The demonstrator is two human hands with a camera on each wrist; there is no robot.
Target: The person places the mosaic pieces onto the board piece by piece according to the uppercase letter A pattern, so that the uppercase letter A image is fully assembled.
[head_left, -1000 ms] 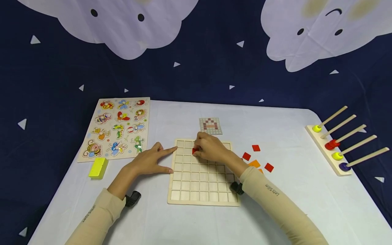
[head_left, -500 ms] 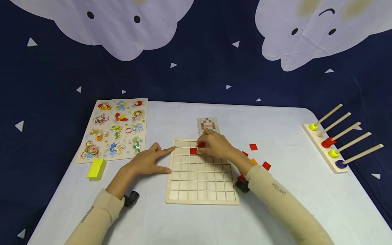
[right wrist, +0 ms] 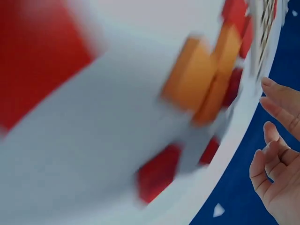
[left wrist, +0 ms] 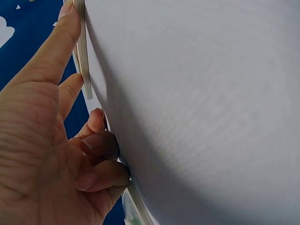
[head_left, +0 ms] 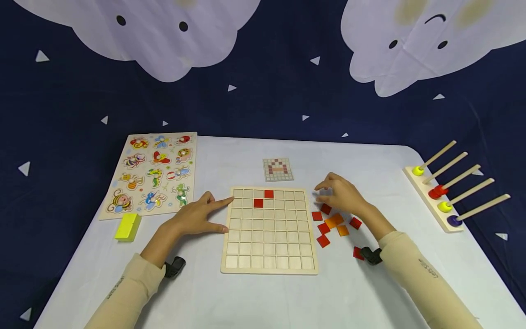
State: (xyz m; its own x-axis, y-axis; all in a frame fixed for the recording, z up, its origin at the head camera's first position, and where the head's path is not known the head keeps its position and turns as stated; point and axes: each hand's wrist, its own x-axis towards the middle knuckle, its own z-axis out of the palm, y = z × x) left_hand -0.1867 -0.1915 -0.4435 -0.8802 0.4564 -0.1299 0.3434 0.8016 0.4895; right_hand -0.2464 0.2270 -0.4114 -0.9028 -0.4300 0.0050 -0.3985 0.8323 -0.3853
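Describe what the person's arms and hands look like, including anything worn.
The left sleeve and right sleeve are long and beige, each with dark lettering. A small black device sits at each wrist. The left hand and right hand wear no gloves.

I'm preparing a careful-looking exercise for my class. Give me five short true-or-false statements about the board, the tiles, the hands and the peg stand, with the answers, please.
1. Two red tiles lie in the grid board. True.
2. Those two tiles are in the same row. False: they are in neighbouring rows, the top one and the next.
3. The left hand is at the board's left edge. True.
4. The right hand holds an orange tile. False: it holds nothing, and is near the loose tiles.
5. Every peg on the peg stand has a bead. False: one peg is bare.
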